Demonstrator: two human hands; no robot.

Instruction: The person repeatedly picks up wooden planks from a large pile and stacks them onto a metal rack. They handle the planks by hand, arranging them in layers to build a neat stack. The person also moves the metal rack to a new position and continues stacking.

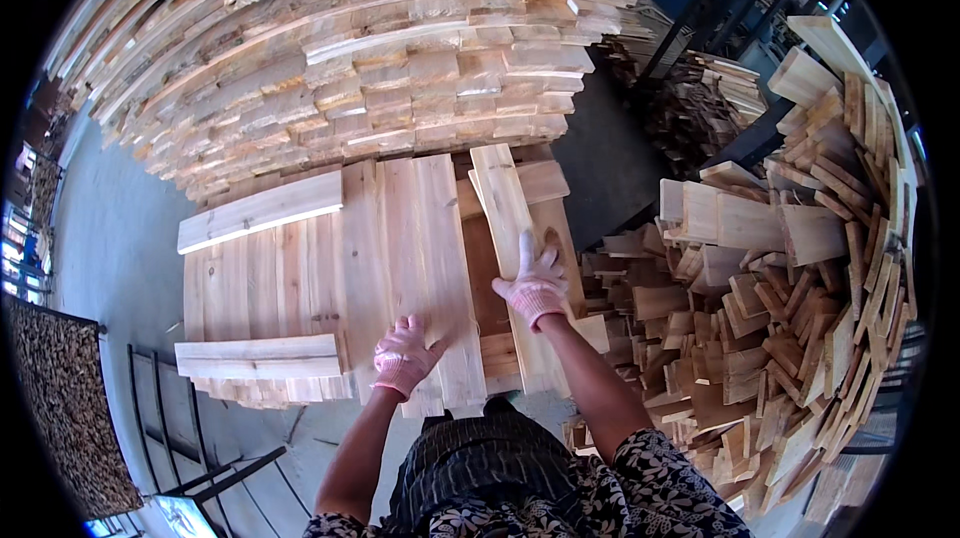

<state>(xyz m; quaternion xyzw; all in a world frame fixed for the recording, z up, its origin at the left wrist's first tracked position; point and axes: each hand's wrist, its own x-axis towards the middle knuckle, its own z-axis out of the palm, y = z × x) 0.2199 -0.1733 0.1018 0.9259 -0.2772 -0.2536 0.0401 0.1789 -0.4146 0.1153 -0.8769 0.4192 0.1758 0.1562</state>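
Note:
Pale wooden boards lie side by side on a low stack in front of me. On their near part rests my left hand, in a pink-and-white glove, its fingers lightly bent and the thumb apart. Farther right, my right hand, gloved alike, lies spread over a narrow wooden plank. The plank slants slightly beside a gap that shows darker wood. Part of it is hidden under my right hand and forearm. Neither hand is wrapped round a board.
Beyond the boards rises a tall pile of stacked planks. Two crosswise planks, one far and one near, lie on the left part. At the right is a large jumbled heap of short wood pieces. Dark metal bars stand at lower left.

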